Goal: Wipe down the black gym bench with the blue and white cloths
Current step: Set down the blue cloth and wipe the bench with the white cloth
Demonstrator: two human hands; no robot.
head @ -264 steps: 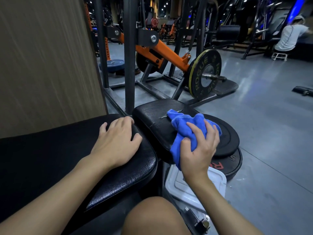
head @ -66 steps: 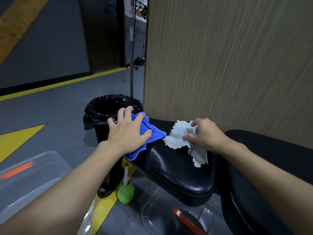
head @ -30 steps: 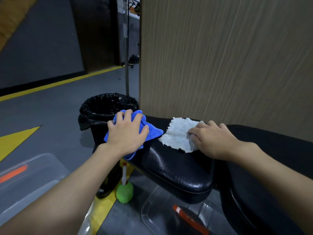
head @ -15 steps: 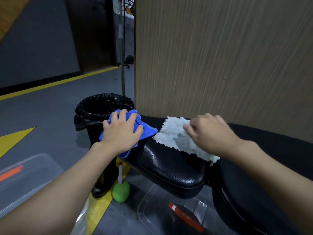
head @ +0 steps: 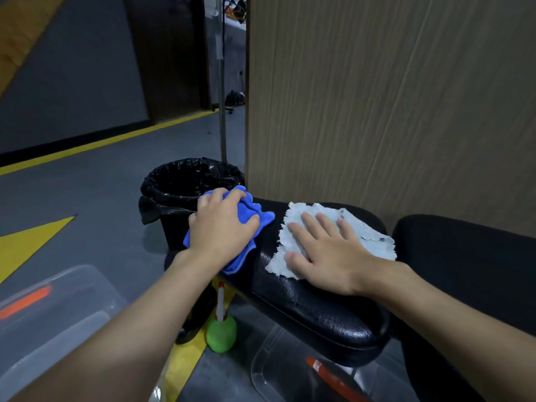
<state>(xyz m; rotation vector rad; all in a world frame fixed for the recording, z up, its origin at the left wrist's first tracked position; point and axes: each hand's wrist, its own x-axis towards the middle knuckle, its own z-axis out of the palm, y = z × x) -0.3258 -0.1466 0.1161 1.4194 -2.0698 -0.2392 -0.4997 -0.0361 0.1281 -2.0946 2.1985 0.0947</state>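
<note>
The black bench surface [head: 313, 311] is a padded, glossy seat section with cracked, wrinkled vinyl, and its rounded end points left. A bright blue cloth [head: 263, 216] sits bunched at that end, one fold hanging over the edge. Just beside it, apart by a strip of bare vinyl, a pale white cloth [head: 374, 239] with ragged edges lies spread flat.

A tall wood-grain panel [head: 391, 111] fills the right. Grey floor [head: 87, 198] spreads left, edged by a yellow stripe [head: 101, 143] along the far grey wall [head: 72, 82]. A black-lined bin [head: 174, 184] stands near a thin metal pole [head: 222, 117].
</note>
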